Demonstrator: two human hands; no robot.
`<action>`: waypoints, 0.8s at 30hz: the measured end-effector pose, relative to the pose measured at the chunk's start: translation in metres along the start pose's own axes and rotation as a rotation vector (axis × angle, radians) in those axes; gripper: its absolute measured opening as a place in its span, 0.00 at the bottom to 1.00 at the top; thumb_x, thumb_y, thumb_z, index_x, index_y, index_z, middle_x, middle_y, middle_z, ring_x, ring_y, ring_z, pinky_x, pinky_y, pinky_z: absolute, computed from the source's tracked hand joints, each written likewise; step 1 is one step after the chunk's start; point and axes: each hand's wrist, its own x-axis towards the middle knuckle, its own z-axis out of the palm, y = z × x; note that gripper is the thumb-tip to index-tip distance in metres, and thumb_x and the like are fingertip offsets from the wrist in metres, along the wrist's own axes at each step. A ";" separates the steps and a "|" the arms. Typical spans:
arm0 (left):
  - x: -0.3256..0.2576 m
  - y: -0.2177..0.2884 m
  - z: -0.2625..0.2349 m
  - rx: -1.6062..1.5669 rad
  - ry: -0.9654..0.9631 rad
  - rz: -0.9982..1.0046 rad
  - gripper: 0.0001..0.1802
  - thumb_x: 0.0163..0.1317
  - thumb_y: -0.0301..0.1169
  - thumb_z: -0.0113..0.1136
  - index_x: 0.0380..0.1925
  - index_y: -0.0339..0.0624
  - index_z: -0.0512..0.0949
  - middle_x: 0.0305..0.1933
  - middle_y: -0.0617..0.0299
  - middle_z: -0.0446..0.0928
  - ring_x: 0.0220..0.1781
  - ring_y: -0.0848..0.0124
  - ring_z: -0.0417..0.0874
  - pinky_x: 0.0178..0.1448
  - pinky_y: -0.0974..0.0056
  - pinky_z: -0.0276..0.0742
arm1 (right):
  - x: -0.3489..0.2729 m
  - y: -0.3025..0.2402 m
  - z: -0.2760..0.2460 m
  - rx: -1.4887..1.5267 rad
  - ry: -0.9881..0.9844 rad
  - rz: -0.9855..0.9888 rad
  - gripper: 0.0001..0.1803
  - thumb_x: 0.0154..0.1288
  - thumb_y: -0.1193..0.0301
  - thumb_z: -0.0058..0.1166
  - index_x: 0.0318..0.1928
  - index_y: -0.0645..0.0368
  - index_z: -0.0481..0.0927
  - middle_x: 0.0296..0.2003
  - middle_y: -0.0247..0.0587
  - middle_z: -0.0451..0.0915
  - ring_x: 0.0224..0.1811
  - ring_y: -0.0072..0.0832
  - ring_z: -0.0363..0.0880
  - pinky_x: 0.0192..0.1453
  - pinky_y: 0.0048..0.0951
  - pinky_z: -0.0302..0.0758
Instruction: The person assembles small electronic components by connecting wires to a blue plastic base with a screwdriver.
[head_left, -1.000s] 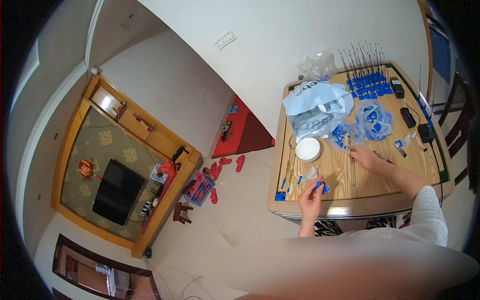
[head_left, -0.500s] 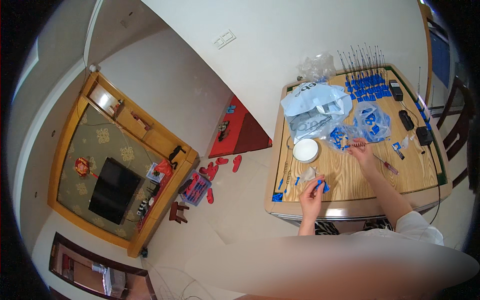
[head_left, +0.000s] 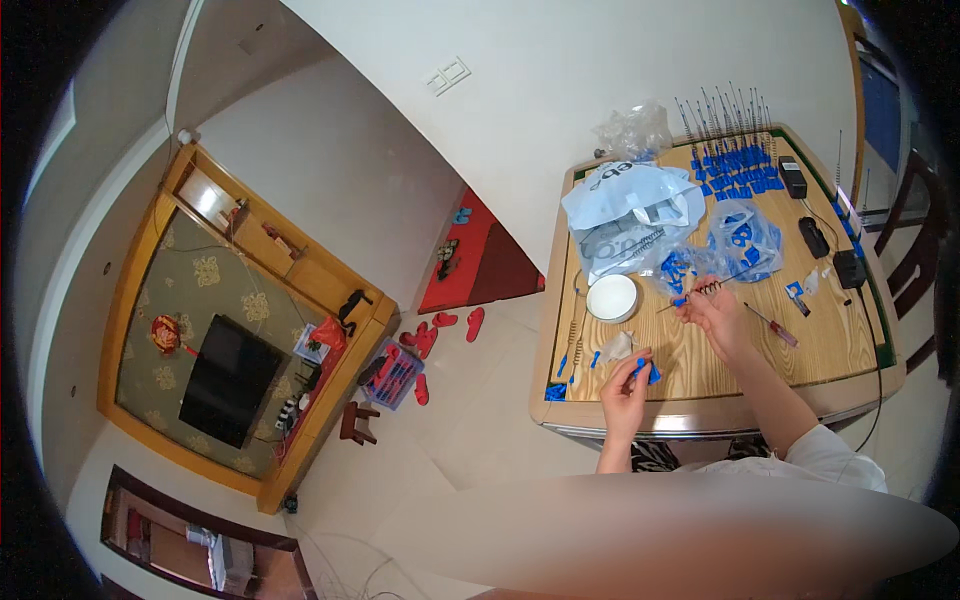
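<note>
Low at the near edge of the table, my left hand [head_left: 624, 396] pinches a small blue plastic piece [head_left: 652, 373]. Farther up and to the right, my right hand [head_left: 715, 322] is closed on a thin coiled spring wire [head_left: 709, 288], held nearly level. A small blue piece [head_left: 681, 301] shows at the left end of that wire, by the fingertips; whether it is joined to it I cannot tell. Just beyond the right hand lies a clear bag [head_left: 757, 240] of blue parts. The white bowl [head_left: 611, 299] stands to the left of it.
Rows of blue pieces with upright spring wires [head_left: 738, 170] stand at the far side. A pale plastic bag [head_left: 630, 205] lies left of them. A screwdriver [head_left: 775, 327], a black adapter [head_left: 849, 270] and a cord are on the right. Spring wires [head_left: 574, 350] lie at the left edge.
My right hand has drawn slightly nearer and to the left with the spring wire, and a blue piece now shows beside its end. My left hand has barely moved.
</note>
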 end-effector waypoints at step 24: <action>-0.003 0.024 0.003 0.122 -0.009 0.099 0.11 0.60 0.17 0.54 0.44 0.32 0.77 0.49 0.55 0.75 0.47 0.72 0.77 0.48 0.71 0.77 | -0.031 -0.052 0.073 -0.998 -0.575 -0.485 0.13 0.59 0.72 0.57 0.42 0.63 0.69 0.30 0.45 0.75 0.32 0.35 0.79 0.37 0.32 0.74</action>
